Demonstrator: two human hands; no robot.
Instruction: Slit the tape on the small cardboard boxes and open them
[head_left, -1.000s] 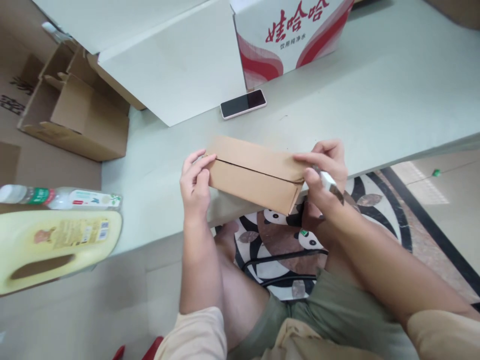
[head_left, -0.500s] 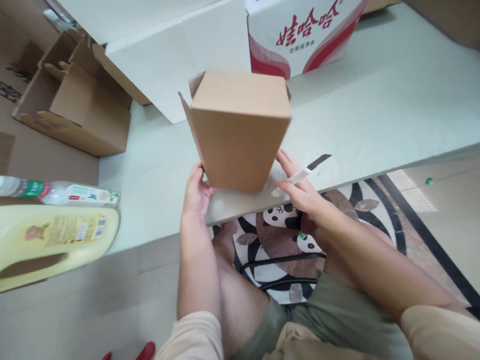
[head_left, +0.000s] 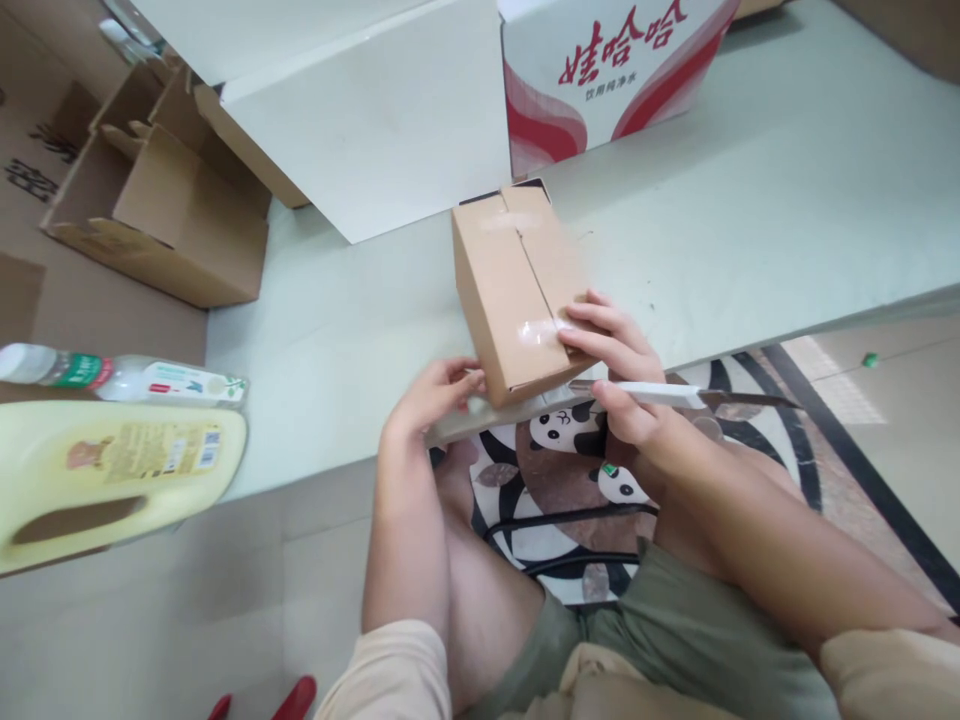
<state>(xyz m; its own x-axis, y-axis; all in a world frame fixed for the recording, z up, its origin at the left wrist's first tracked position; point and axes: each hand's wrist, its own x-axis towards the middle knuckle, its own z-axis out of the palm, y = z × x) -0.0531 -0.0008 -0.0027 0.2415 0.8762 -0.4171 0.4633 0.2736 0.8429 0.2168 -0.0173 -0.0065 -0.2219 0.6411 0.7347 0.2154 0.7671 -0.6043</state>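
A small brown cardboard box (head_left: 517, 290) stands on the pale green table (head_left: 750, 200) near its front edge, its taped flap seam facing up. My left hand (head_left: 435, 395) touches the box's near lower corner with bent fingers. My right hand (head_left: 619, 365) rests its fingers on the tape at the box's near top edge while gripping a knife (head_left: 690, 397) with a white handle, its dark blade pointing right.
A large white box (head_left: 360, 120) and a red-and-white printed carton (head_left: 600, 70) stand behind. An open brown carton (head_left: 157, 210) sits at the left. A yellow jug (head_left: 112, 480) and a plastic bottle (head_left: 127, 380) lie at the left edge.
The box went from lying flat in both hands to being tipped up, and now stands on the table with its taped seam up. The phone is now hidden behind it.
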